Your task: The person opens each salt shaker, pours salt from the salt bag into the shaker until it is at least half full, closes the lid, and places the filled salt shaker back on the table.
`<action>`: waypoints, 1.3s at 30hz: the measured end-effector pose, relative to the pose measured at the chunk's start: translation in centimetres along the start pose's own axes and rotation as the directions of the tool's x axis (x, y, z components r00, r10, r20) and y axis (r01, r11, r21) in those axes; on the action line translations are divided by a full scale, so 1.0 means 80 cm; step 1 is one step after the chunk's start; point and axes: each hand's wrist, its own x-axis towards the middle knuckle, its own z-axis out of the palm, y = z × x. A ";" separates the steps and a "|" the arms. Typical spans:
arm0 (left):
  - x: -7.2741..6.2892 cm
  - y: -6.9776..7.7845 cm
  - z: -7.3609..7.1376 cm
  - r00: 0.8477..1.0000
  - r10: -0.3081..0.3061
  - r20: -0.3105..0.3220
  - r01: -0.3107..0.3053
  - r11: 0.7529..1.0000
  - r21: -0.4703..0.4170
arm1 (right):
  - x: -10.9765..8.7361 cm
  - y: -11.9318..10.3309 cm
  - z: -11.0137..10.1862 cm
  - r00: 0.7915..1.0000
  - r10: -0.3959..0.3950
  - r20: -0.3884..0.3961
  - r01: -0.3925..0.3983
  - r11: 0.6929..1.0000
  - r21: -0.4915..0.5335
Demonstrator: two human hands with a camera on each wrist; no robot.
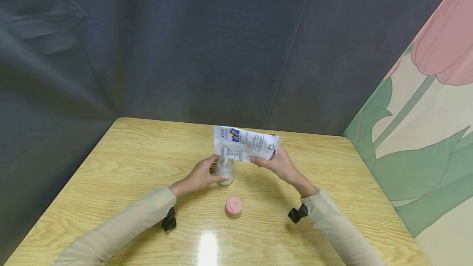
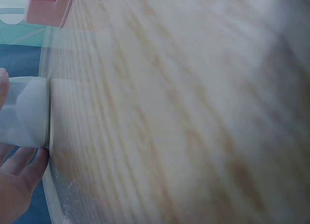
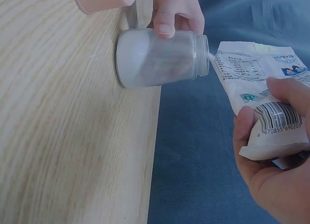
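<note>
A dark curtain (image 1: 221, 52) hangs behind a pale wooden table (image 1: 148, 151). The table's far edge runs along the curtain and its side edges lie well out to left and right, so there is room to move sideways. A wall with a tulip mural (image 1: 406, 134) slopes in at the right.

A white printed bag (image 1: 251, 143) is tipped over the table, its end gripped between the thumb and fingers of the person's right hand (image 1: 278, 163). The left hand (image 1: 201, 173) wraps around a clear glass jar (image 1: 226, 170), which stands upright on the wood, mid-table, with white contents low inside. Keeping that grip firm and the jar's base flat seems wise.

A pink cap (image 1: 234, 207) sits on the near side of the jar, apart from it; forearms should stay clear of it. A thin white stream (image 3: 211, 56) runs from the bag's edge to the jar's mouth. A slight, steady tilt with that edge over the opening should limit spills.
</note>
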 end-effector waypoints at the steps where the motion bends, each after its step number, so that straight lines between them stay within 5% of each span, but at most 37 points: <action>1: 0.000 0.000 0.000 1.000 0.000 -0.001 0.000 1.000 0.002 | 0.000 0.000 0.000 1.000 0.004 0.000 -0.004 1.000 -0.001; 39: 0.000 0.000 0.001 1.000 0.000 -0.002 0.000 1.000 0.001 | 0.001 0.000 -0.003 0.999 0.033 -0.010 -0.033 0.999 -0.034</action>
